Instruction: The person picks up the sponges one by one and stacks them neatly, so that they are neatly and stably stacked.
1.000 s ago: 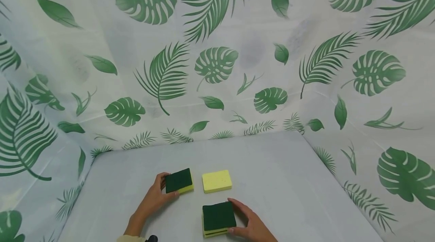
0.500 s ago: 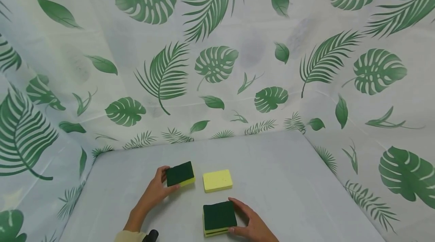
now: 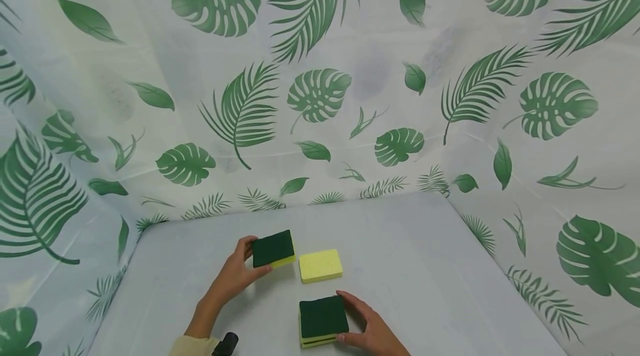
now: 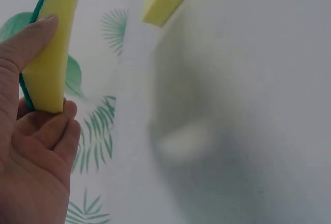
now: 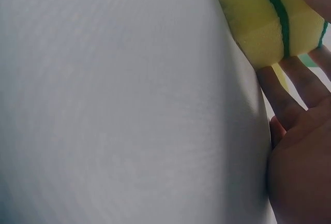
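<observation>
My left hand pinches a yellow sponge with a dark green scouring side between thumb and fingers. It is held above the table, green side up; the left wrist view shows a gap and a shadow below the sponge. Nearer to me, two such sponges lie stacked, green sides up. My right hand grips this stack at its right side, thumb in front and fingers behind. In the right wrist view, the fingers of the hand touch both layers of the stack.
A plain yellow sponge lies on the white table, just right of the raised one and behind the stack. Its underside is hidden. A white curtain with green leaves stands round the table's back and sides.
My left hand has lifted its sponge and carried it away from me and to the right, closer to the plain yellow sponge. The right hand and the stack stay in place.
</observation>
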Available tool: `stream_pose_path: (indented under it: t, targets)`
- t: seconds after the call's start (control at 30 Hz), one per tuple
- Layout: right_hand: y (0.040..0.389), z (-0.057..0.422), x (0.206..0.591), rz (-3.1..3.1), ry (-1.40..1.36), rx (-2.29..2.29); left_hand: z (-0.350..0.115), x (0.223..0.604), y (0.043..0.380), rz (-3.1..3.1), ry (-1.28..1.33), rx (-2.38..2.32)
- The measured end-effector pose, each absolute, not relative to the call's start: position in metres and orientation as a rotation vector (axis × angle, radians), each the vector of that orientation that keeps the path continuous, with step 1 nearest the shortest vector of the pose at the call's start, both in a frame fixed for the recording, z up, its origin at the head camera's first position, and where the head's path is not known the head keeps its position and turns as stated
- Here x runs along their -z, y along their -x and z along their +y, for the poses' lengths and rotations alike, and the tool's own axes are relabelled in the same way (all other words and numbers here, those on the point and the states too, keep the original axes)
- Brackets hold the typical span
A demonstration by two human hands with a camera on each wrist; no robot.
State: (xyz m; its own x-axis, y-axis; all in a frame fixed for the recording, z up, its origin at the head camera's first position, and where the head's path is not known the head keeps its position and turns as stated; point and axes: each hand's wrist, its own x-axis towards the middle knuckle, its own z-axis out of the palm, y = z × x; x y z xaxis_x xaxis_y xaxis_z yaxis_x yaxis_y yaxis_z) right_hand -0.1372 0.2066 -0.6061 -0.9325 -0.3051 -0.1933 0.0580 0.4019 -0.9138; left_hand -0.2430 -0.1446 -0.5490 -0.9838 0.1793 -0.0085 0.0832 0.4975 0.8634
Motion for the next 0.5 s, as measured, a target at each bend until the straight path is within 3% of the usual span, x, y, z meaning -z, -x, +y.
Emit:
stream_pose_path:
  t: [0.5]
  targets:
    - [0.138,0.204,0.606,2.339,0.168,1.519,-0.120,0.528,0.231,2.653,-0.367,-1.534]
